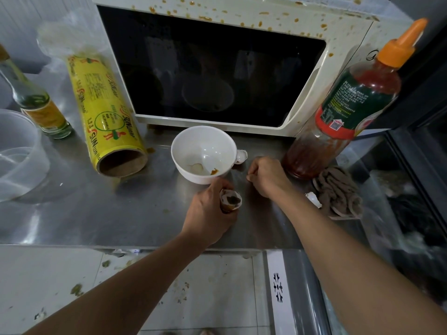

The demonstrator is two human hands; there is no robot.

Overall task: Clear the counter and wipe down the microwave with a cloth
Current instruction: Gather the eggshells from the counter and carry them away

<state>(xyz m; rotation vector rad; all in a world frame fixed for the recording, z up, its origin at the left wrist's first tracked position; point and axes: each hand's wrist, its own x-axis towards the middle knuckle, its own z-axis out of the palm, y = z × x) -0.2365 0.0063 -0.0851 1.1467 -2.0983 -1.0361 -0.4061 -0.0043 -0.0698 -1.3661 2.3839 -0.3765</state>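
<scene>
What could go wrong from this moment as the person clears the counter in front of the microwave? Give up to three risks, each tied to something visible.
1. The right hand works close beside the sauce bottle, which looks tilted; a knock might tip it.
2. The left hand holds an eggshell beside the white bowl; squeezing may crumble it and scatter bits.
3. Shell pieces behind the bowl and another by the cloth could be missed.

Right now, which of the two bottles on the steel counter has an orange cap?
The red sauce bottle right of the white microwave; the clear glass bottle at far left has none.
</scene>
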